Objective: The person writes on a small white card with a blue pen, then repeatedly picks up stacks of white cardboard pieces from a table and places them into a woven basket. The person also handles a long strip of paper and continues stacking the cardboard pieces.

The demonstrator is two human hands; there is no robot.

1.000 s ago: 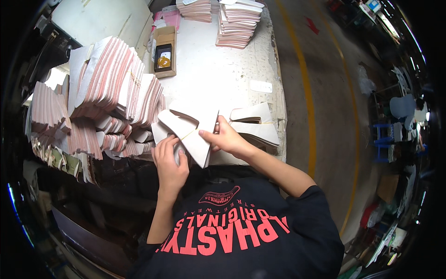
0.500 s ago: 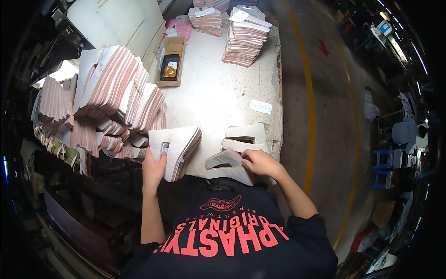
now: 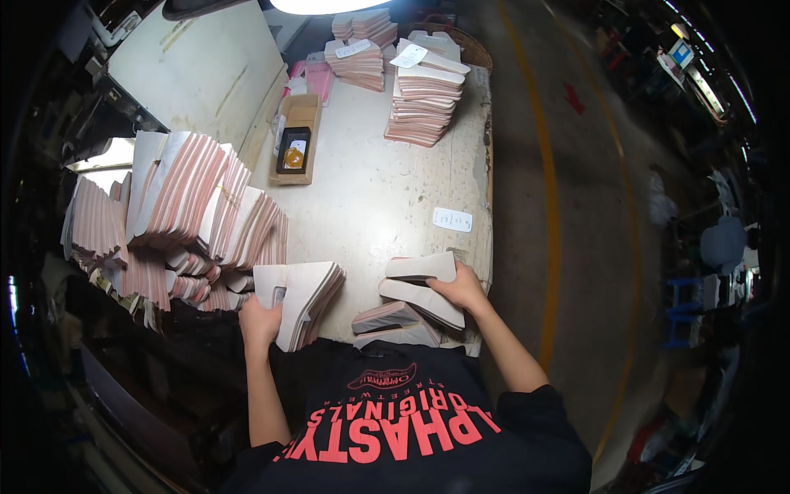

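Note:
My left hand [image 3: 260, 319] is closed around the edge of a thick stack of white cut pieces [image 3: 300, 296] with pink edges, its thumb by the slot in the top one. The stack leans on the near table edge. To the right, my right hand [image 3: 461, 290] grips the right end of a U-shaped white piece [image 3: 420, 267], thumb inside its opening and fingers around the outer side. How many layers it holds is hidden. Just nearer my body lies a smaller pile of U-shaped pieces [image 3: 388, 319], touching or partly under the one in my right hand.
Large upright stacks of pink-edged pieces [image 3: 177, 193] crowd the left side. A cardboard box [image 3: 300, 107] holds a black tray with an amber item. Farther back stand a tall stack [image 3: 424, 99] and a white label card [image 3: 453, 220]. A lit lamp [image 3: 325, 5] hangs above.
My right hand has moved from the near U-shaped pile to the farther one, and the piece it was lifting has left the near pile. My left hand keeps its stack. The view has tilted up.

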